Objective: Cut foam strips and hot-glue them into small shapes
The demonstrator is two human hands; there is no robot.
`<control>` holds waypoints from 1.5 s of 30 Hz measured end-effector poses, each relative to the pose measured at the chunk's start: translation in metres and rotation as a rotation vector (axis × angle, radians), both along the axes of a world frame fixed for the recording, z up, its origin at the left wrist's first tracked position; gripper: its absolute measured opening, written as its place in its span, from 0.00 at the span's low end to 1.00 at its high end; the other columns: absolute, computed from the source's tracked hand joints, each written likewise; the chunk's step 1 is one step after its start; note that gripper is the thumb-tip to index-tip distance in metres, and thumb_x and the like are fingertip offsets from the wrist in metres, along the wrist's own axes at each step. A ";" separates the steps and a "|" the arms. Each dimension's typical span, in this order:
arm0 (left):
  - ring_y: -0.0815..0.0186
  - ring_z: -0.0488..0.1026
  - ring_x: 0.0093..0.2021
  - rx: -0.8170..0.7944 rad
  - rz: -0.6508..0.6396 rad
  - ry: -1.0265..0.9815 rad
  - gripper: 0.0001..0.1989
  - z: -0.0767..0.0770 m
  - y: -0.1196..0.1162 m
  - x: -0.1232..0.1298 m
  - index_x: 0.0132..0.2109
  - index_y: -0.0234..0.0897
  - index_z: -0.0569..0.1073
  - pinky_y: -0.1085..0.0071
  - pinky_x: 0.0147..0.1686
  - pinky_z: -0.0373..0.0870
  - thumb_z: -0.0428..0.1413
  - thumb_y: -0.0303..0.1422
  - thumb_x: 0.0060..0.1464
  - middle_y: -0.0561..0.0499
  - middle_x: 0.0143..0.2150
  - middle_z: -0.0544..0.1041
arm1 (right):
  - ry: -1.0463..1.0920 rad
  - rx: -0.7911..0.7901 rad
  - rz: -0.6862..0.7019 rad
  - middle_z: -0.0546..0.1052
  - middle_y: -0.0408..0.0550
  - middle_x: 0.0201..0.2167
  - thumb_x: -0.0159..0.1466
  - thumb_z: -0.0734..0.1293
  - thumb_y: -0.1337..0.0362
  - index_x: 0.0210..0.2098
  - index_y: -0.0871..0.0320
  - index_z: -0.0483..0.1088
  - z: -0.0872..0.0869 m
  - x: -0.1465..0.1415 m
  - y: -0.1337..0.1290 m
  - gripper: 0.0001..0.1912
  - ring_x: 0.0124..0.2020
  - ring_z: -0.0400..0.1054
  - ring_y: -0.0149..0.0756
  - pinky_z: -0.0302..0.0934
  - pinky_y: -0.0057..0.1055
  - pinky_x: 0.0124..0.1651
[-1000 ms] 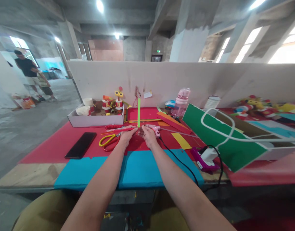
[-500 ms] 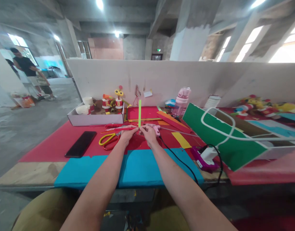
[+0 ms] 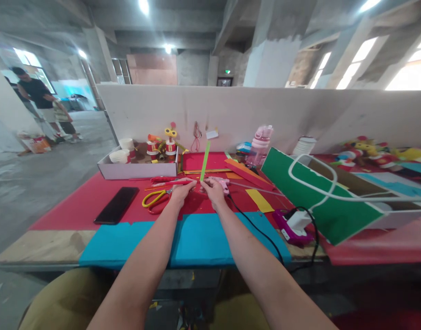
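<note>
Right grip, a bare hand, is pinching the lower end of a narrow, flat, light-green strip between thumb and fingers; the strip rises above the worktop, its top leaning slightly to the right. Left grip, also bare, is pinched on the right end of a long, thin red strip, which extends leftward over the hand. The two sets of fingertips are close together but apart. Just beyond the right grip lies a pink glue gun with a black cord; its nozzle cannot be made out. Scissors with one yellow and one red looped handle lie just left of the left grip. Further left rests a black rectangular phone. A flat yellow rectangular piece lies to the right, near a purple power strip bearing a white plug. A bright blue sheet covers the near edge, under the forearms. At the rear left, a shallow white-walled box contains white cups and toy figures; at the rear right stands a translucent pink bottle.
</note>
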State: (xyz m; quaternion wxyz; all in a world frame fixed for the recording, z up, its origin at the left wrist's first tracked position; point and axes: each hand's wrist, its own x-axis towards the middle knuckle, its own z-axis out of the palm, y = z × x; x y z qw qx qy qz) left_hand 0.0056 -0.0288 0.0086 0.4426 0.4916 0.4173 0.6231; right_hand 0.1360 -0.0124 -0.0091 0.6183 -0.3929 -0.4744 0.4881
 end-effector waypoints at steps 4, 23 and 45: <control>0.70 0.66 0.22 -0.081 0.086 -0.045 0.13 -0.001 0.002 -0.002 0.23 0.34 0.74 0.73 0.25 0.61 0.66 0.39 0.34 0.52 0.19 0.72 | -0.003 0.006 -0.043 0.72 0.39 0.21 0.44 0.73 0.49 0.26 0.57 0.69 0.001 0.001 0.000 0.19 0.20 0.65 0.29 0.66 0.30 0.28; 0.75 0.65 0.20 0.014 0.151 -0.345 0.19 0.007 0.013 -0.026 0.22 0.33 0.68 0.76 0.23 0.62 0.69 0.38 0.29 0.55 0.19 0.70 | 0.022 0.011 -0.116 0.72 0.40 0.22 0.44 0.72 0.51 0.25 0.58 0.68 0.003 0.005 -0.001 0.17 0.19 0.64 0.27 0.63 0.27 0.24; 0.74 0.65 0.22 -0.048 -0.039 -0.210 0.17 0.005 0.007 -0.017 0.31 0.33 0.75 0.76 0.24 0.61 0.68 0.36 0.32 0.54 0.22 0.72 | 0.234 0.027 -0.048 0.70 0.39 0.21 0.44 0.74 0.55 0.26 0.57 0.67 0.003 0.002 0.000 0.17 0.25 0.67 0.30 0.69 0.32 0.34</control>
